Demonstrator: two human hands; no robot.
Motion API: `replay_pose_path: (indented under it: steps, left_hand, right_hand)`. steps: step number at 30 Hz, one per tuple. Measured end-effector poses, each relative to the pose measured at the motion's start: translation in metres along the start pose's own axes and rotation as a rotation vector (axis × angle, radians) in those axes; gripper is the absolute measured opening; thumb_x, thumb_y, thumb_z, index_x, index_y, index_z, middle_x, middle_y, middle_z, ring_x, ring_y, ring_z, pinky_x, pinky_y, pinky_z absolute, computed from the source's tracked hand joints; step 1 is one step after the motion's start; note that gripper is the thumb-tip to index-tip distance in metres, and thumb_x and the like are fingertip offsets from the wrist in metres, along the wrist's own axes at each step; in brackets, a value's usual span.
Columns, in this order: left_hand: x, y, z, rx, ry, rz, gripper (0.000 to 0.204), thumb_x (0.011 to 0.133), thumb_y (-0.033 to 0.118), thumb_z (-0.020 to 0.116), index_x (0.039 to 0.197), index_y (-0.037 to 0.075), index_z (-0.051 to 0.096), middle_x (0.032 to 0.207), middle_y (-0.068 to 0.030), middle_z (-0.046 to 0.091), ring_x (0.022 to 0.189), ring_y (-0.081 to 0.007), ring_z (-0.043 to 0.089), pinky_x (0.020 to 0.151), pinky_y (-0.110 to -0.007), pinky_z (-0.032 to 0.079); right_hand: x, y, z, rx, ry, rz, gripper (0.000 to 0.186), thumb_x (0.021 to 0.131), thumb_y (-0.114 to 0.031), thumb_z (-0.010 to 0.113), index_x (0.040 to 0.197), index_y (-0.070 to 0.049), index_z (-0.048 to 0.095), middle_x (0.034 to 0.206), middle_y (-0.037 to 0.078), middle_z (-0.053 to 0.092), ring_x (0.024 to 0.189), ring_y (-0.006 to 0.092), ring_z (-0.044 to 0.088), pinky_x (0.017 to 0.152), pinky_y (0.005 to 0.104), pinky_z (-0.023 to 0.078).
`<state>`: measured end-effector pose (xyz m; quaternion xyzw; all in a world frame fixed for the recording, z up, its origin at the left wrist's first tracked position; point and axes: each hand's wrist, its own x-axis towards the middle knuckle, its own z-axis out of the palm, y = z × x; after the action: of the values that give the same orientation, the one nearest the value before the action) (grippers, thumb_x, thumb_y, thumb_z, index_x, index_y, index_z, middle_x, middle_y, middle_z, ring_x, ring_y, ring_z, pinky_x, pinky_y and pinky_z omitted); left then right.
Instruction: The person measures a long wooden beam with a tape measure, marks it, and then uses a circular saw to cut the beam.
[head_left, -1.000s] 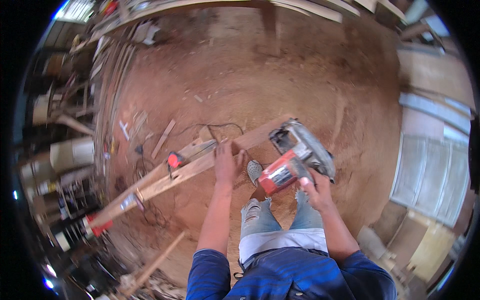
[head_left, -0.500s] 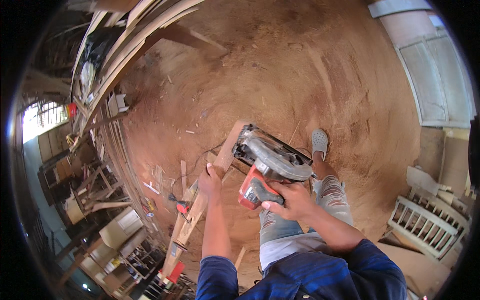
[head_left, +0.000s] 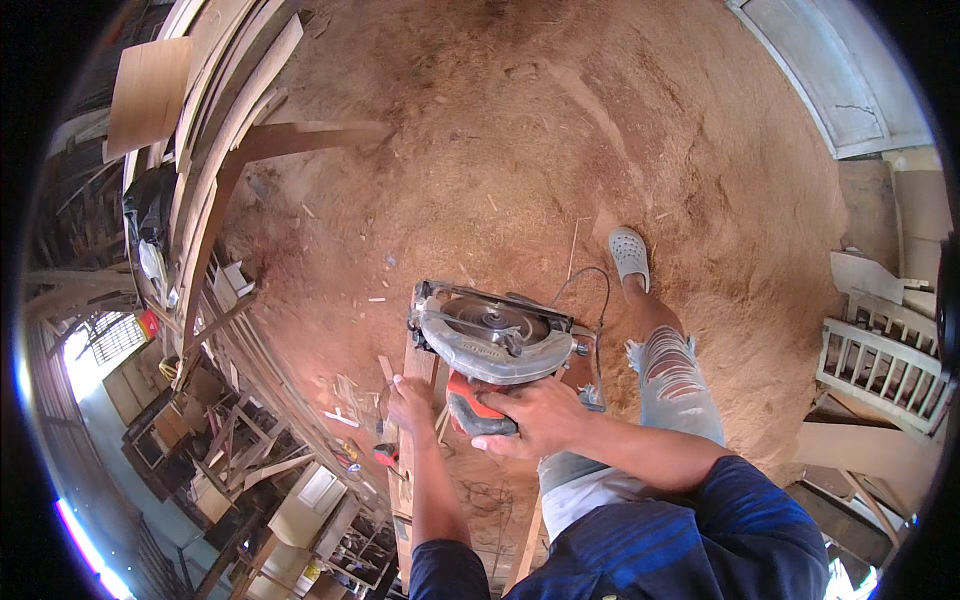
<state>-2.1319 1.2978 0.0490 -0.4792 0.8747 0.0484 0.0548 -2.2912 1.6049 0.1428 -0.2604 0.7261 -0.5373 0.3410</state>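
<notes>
My right hand [head_left: 535, 415] is closed round the red-and-black rear handle of a circular saw [head_left: 497, 330], whose blade and metal guard show from above. The saw rests at the far end of a long wooden board [head_left: 403, 470] running up from the lower middle. My left hand [head_left: 410, 405] grips that board just below the saw, at its left. A small red-and-black tool [head_left: 386, 454] lies beside the board. A dark cord [head_left: 605, 290] loops to the right of the saw.
Stacked long planks [head_left: 210, 120] and piled scrap wood [head_left: 200, 450] line the left. Pale panels [head_left: 820, 70] and a white slatted frame [head_left: 880, 370] lie at the right. Offcuts are scattered on the dirt floor [head_left: 480, 180]. My foot in a grey clog [head_left: 630, 255] stands forward.
The view has swung round, so the board now points straight ahead. The saw has turned and come left onto the board's end. My left hand still holds the board.
</notes>
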Motion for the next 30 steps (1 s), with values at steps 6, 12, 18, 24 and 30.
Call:
replay_pose_path:
  steps: [6, 12, 18, 24, 30]
  left_hand:
    - [-0.004, 0.004, -0.003, -0.082, 0.043, -0.007, 0.067, 0.105, 0.05, 0.042, 0.089, -0.006, 0.075, 0.087, -0.0332, 0.068, 0.08, -0.0548, 0.063, 0.074, -0.065, 0.043]
    - [-0.004, 0.002, -0.001, -0.063, 0.006, -0.063, 0.069, 0.105, 0.052, 0.039, 0.094, -0.006, 0.076, 0.088, -0.0331, 0.069, 0.081, -0.0549, 0.062, 0.076, -0.064, 0.043]
    - [-0.002, -0.005, 0.001, -0.017, 0.009, -0.048, 0.07, 0.105, 0.052, 0.038, 0.098, -0.006, 0.076, 0.091, -0.0338, 0.069, 0.084, -0.0554, 0.063, 0.077, -0.063, 0.044]
    - [-0.002, -0.012, 0.003, -0.043, -0.027, -0.054, 0.071, 0.105, 0.053, 0.037, 0.098, -0.006, 0.075, 0.091, -0.0336, 0.069, 0.085, -0.0556, 0.062, 0.077, -0.063, 0.044]
    - [-0.006, 0.013, -0.007, -0.076, -0.078, -0.045, 0.071, 0.106, 0.051, 0.034, 0.091, -0.005, 0.074, 0.089, -0.031, 0.07, 0.083, -0.0538, 0.062, 0.076, -0.062, 0.044]
  right_hand:
    - [0.003, -0.002, -0.005, 0.011, 0.033, -0.035, 0.07, 0.087, -0.066, 0.062, 0.118, -0.005, 0.072, 0.085, 0.022, 0.074, 0.08, 0.0416, 0.072, 0.074, 0.0505, 0.058]
    - [0.003, -0.002, -0.006, 0.01, 0.053, -0.056, 0.07, 0.088, -0.067, 0.061, 0.118, -0.005, 0.072, 0.09, 0.023, 0.073, 0.085, 0.0412, 0.072, 0.077, 0.0503, 0.057]
    - [0.003, -0.002, -0.004, -0.011, 0.043, -0.059, 0.07, 0.088, -0.067, 0.061, 0.118, -0.005, 0.072, 0.09, 0.024, 0.073, 0.084, 0.0418, 0.072, 0.076, 0.0503, 0.058]
    - [0.008, 0.0, -0.001, -0.014, 0.009, -0.037, 0.071, 0.089, -0.068, 0.059, 0.121, -0.006, 0.071, 0.087, 0.025, 0.072, 0.084, 0.0428, 0.072, 0.076, 0.052, 0.057]
    - [0.017, 0.0, -0.001, 0.031, -0.087, 0.049, 0.072, 0.089, -0.071, 0.056, 0.125, -0.009, 0.069, 0.087, 0.027, 0.072, 0.087, 0.0459, 0.07, 0.08, 0.0552, 0.055]
